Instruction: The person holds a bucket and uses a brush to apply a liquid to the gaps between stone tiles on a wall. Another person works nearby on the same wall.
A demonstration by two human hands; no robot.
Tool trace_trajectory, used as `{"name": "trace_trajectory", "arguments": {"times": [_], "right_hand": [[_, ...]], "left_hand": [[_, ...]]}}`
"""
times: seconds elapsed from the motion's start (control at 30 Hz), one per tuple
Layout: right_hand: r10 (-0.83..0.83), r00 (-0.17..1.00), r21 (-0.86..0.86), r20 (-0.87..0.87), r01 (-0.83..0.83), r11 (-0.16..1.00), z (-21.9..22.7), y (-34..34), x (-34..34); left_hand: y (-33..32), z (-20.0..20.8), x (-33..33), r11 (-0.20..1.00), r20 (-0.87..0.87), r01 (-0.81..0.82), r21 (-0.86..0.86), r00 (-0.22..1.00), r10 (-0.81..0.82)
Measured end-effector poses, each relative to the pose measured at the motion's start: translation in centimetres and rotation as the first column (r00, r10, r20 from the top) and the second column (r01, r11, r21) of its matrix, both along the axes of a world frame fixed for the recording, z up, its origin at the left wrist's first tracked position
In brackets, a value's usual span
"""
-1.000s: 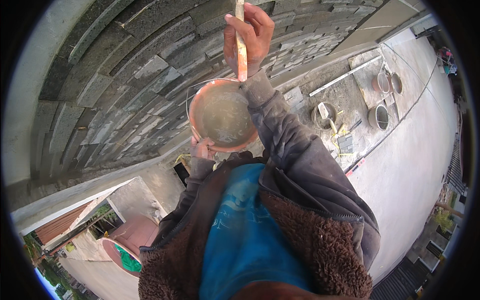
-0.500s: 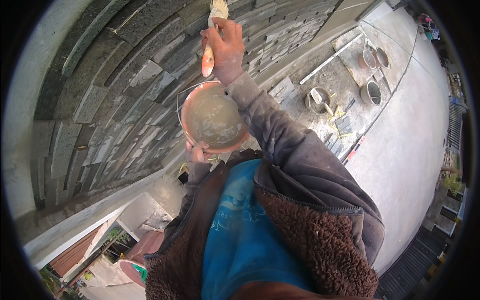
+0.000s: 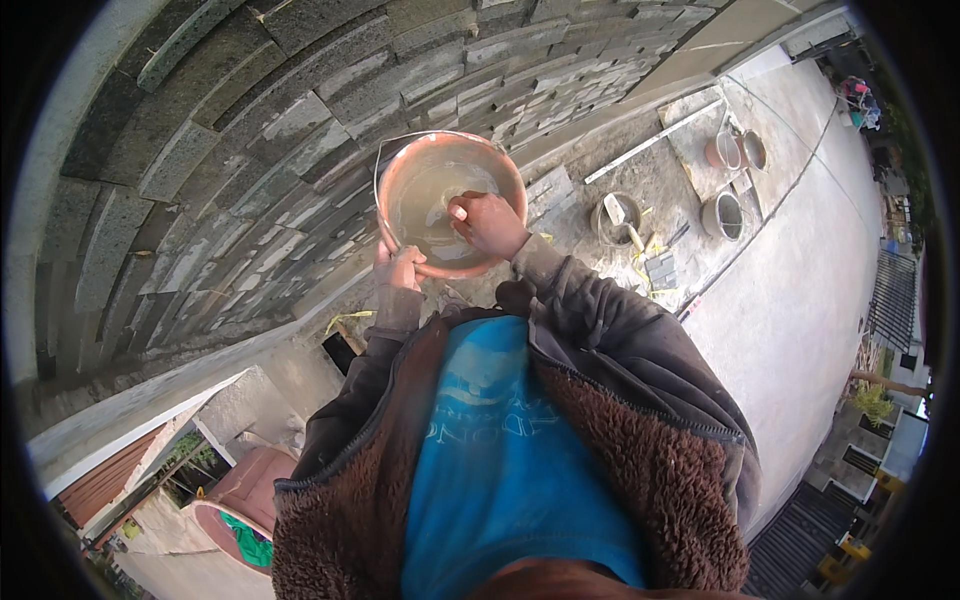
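Observation:
My left hand (image 3: 399, 268) grips the near rim of an orange-brown bucket (image 3: 398, 180), which has a thin wire handle. Murky grey-brown liquid (image 3: 415, 205) fills part of it. My right hand (image 3: 490, 224) is closed and reaches inside, over the liquid. It holds the paintbrush seen a moment earlier, now almost wholly hidden by the fingers and the bucket. Just beyond the bucket rises a wall clad in uneven grey stone strips (image 3: 290, 125).
On the ground to the right stand a bucket with a trowel (image 3: 618, 212), another grey bucket (image 3: 722, 216) and more pails (image 3: 722, 151). A long pale straightedge (image 3: 650, 143) lies near them, with dark stone pieces (image 3: 661, 271). A pinkish barrel (image 3: 250, 487) is at lower left.
My right hand has come down from the wall into the bucket with the paintbrush. The bucket, still in my left hand, has shifted slightly up and right in view.

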State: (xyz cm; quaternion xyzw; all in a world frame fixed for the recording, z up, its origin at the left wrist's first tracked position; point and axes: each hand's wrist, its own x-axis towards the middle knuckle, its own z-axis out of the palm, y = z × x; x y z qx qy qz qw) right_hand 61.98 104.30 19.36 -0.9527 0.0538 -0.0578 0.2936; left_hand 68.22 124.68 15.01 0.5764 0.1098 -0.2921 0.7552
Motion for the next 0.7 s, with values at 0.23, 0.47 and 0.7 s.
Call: {"name": "trace_trajectory", "arguments": {"times": [0.23,0.47,0.7], "right_hand": [[-0.103,0.836,0.183,0.539,0.003,0.983,5.8,1.2,-3.0],[-0.243,0.805,0.305,0.542,0.081,0.949,6.0,-1.0,-4.2],[-0.654,0.257,0.616,0.712,0.219,0.757,8.2,-7.1,5.3]], "left_hand": [[-2.0,1.9,-0.3,0.992,-0.072,-0.086,-0.091,0.994,0.079],[-3.0,2.8,-0.1,0.991,-0.083,-0.088,-0.105,0.993,0.079],[1.4,-0.3,-0.2,0.997,-0.124,-0.079,-0.023,0.989,0.076]]}}
